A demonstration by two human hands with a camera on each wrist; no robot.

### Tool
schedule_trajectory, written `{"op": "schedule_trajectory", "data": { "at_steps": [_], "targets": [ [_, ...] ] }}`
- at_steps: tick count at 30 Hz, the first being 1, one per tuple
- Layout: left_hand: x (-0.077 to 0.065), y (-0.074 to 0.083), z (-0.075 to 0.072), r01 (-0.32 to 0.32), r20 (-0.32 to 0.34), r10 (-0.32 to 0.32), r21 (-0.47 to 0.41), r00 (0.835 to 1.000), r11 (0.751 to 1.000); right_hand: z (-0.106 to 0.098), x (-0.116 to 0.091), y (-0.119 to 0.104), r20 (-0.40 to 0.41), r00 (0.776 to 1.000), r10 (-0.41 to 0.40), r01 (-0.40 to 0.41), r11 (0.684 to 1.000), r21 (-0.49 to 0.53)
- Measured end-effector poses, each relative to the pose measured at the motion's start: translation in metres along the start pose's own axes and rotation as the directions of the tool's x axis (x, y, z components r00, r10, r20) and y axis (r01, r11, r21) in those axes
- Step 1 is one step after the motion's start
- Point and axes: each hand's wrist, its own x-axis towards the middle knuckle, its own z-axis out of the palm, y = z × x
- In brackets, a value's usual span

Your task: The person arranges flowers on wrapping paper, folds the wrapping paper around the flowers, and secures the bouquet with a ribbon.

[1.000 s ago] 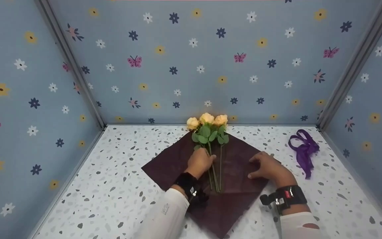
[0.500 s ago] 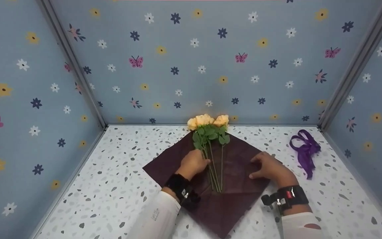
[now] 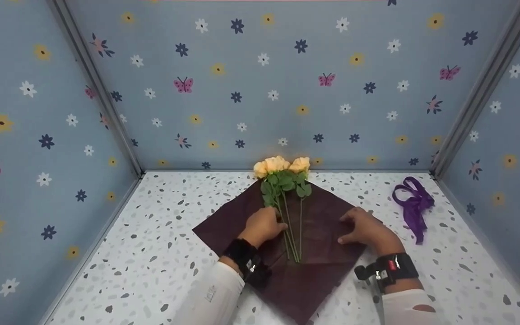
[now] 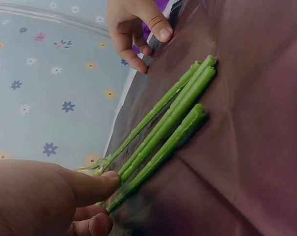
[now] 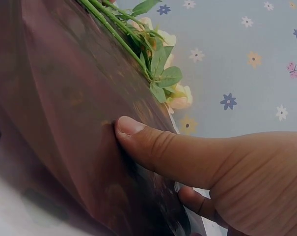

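Artificial roses with peach heads and green leaves lie across a dark maroon sheet of wrapping paper, their heads past its far corner. My left hand pinches a rose stem at mid-length; the left wrist view shows its thumb and curled fingers at the green stems, cut ends free over the paper. My right hand rests on the right part of the paper, thumb and fingers bent and spread apart. In the right wrist view its thumb touches the paper; some fingertips there are hidden.
A loosely bundled purple ribbon lies on the speckled white table, right of the paper. Blue patterned panels stand behind and on both sides, close to the rose heads at the back.
My left hand has shifted a little left and toward me along the stems. The left and middle rose heads have turned and drawn closer together. My right hand stays in place.
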Motion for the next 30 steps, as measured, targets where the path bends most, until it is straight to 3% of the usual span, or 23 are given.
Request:
{"op": "schedule_trajectory", "data": {
  "at_steps": [3,6,11,14,16,24,30],
  "targets": [
    [-0.006,-0.005,-0.006,-0.046,0.014,0.046,-0.011,0.999,0.999,0.000,0.001,0.000,0.001,1.000,0.007,-0.007,1.000,0.004],
    [-0.013,-0.013,-0.016,-0.144,0.055,0.144,-0.003,0.988,0.990,0.000,0.002,0.000,-0.002,1.000,-0.002,0.002,1.000,-0.003],
    [-0.029,-0.026,-0.034,-0.314,0.192,0.306,0.012,0.932,0.949,0.000,0.003,0.001,-0.001,1.000,0.010,-0.010,1.000,-0.006],
    [-0.038,-0.031,-0.041,-0.370,0.250,0.359,-0.005,0.899,0.929,-0.001,0.002,0.002,0.000,1.000,0.014,-0.014,1.000,0.004],
    [-0.044,-0.034,-0.045,-0.386,0.274,0.378,-0.023,0.884,0.922,-0.002,0.001,0.002,-0.003,1.000,0.009,-0.009,1.000,0.004],
    [-0.061,-0.043,-0.053,-0.399,0.351,0.380,-0.021,0.856,0.917,-0.001,0.000,0.002,-0.013,1.000,0.006,-0.006,1.000,-0.007],
    [-0.070,-0.047,-0.056,-0.466,0.430,0.418,0.009,0.800,0.884,0.000,-0.001,0.003,-0.005,1.000,0.004,-0.004,1.000,-0.005]
  ]
}}
